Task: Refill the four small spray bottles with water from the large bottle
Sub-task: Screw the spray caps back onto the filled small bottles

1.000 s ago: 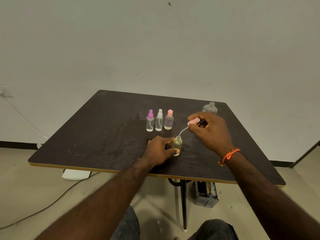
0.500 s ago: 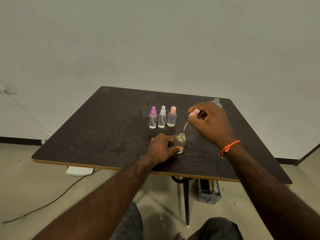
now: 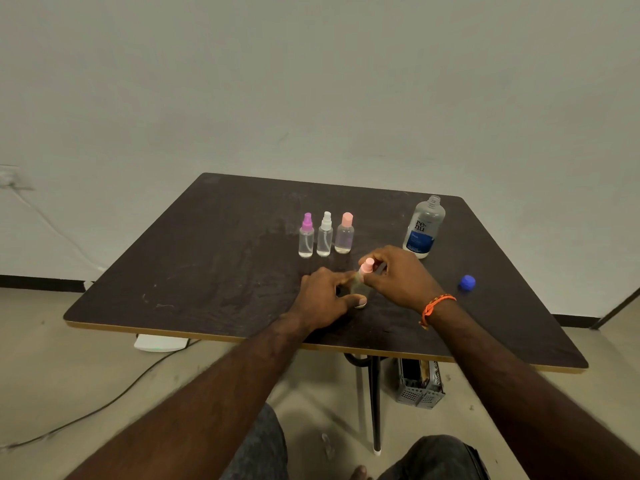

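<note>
Near table (image 3: pixel 180 296) front edge, both hands grip spray bottle (image 3: pixel 360 289)

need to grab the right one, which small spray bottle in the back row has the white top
The middle bottle of the row: its spray top is white, between the purple-topped bottle and the pink-capped bottle.

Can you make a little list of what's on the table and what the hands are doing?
left hand: holds the small bottle steady on the table
right hand: grips the pink spray top on that bottle
row behind: purple-capped bottle, white-capped bottle, pink-capped bottle, all upright
large bottle: upright, uncapped, at the right
blue cap: lying alone on the table
</note>
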A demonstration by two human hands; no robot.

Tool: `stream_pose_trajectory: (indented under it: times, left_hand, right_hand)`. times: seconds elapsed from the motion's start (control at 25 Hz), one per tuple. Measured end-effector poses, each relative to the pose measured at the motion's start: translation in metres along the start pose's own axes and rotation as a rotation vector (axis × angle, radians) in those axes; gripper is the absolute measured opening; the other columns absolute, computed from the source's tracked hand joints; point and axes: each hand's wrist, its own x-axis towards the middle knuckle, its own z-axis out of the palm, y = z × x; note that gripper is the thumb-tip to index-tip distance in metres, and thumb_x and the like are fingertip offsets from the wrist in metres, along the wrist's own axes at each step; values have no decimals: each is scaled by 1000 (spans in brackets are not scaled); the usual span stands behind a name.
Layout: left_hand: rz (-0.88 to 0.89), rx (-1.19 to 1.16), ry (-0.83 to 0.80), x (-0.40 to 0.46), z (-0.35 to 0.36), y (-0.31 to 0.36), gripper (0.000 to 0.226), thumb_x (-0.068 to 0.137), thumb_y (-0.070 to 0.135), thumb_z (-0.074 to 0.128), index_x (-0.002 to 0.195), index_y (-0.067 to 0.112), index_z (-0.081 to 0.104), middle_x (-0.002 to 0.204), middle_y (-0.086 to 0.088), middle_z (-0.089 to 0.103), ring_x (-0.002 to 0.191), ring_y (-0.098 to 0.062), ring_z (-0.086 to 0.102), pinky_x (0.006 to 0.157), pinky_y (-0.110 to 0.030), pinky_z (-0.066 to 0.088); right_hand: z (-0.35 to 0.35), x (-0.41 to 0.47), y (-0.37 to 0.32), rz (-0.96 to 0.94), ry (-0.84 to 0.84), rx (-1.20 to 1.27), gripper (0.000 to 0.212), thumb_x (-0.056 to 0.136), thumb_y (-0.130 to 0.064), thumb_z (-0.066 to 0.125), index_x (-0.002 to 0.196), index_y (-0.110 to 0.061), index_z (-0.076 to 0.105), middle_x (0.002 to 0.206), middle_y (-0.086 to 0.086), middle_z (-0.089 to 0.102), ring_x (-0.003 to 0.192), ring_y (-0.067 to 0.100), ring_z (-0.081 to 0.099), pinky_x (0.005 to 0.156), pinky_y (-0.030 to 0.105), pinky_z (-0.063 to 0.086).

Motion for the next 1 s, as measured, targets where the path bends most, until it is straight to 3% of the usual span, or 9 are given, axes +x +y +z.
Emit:
stream_pose_trajectory:
  times: [0.2,0.32,0.36,0.52,0.8,0.92,1.0]
  left_hand:
    - [-14,46,42,-4,-3,7,43,89,45,80,130,34,72,76,23,59,81,7,52,100,-41,40]
    - [-19,54,45,-4,-4,8,25,88,45,81,111,36,76,73,19,60,80,5,53,100,-44,41]
    - [-23,50,42,-4,-4,8,22,88,45,81,108,38,75,73,19,61,80,4,54,101,-45,41]
    - [-6,69,29,-4,-6,11,40,88,48,80,127,42,71,71,25,60,79,7,55,103,-47,42]
    - [-13,95,16,-4,-4,10,40,88,50,78,127,41,71,70,28,56,80,2,52,106,-53,43]
    - [10,108,28,-3,-3,9,42,88,53,77,129,44,70,73,31,57,81,4,52,105,-51,44]
    - [-6,101,22,-3,-2,7,43,89,53,77,130,43,70,81,28,61,88,2,54,106,-50,42]
  right_hand:
    - [11,-1,2,48,85,-10,21,87,-34,74,102,-19,72,92,-3,64,83,11,59,79,30,52]
    - [11,1,-1,95,100,-36,25,83,-44,76,88,-20,69,75,-6,61,71,10,58,69,31,52]
    - [10,1,-1,95,91,-39,26,82,-45,77,88,-21,68,76,-8,61,72,10,58,69,30,51]
    - [7,0,-2,-15,87,-52,26,85,-36,75,106,-22,69,100,-6,68,91,10,61,84,32,53]
    - [10,-9,-6,-46,133,-58,26,92,-25,68,117,-18,69,114,1,70,104,16,63,93,33,52]
    - [8,-8,-8,10,113,8,34,94,-19,65,128,-17,65,125,2,68,113,17,62,99,32,49]
    - [5,-1,-9,90,47,14,30,93,-20,66,122,-17,68,119,3,70,105,17,64,93,32,51]
